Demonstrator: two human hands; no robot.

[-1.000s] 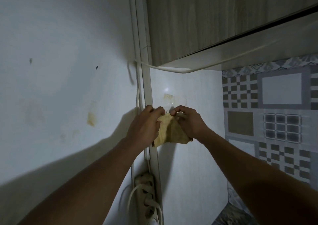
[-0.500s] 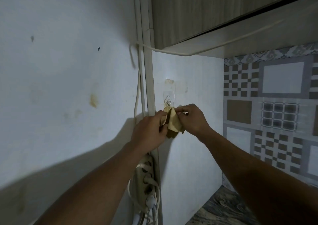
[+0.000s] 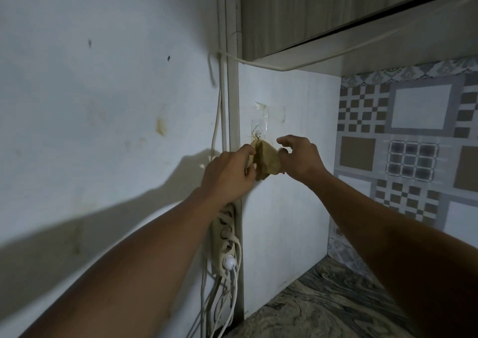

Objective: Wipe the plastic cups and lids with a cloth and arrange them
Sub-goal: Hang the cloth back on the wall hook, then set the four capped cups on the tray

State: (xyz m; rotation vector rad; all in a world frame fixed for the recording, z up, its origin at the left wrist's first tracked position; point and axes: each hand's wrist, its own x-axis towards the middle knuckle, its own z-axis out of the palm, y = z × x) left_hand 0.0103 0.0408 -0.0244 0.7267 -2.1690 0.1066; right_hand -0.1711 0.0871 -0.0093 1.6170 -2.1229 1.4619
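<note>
Left hand (image 3: 227, 177) pinching cloth (image 3: 266, 160), right hand (image 3: 301, 159) beside

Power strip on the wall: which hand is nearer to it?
Left. The left hand, gripping the cloth, is directly above the power strip; the right hand is higher and further right, beyond the cloth.

left grip (image 3: 229, 174) pinches cloth (image 3: 266, 163) just under hook (image 3: 258, 134) | right grip (image 3: 300, 156) loosely curled beside cloth | power strip (image 3: 225, 239) on wall below
</note>
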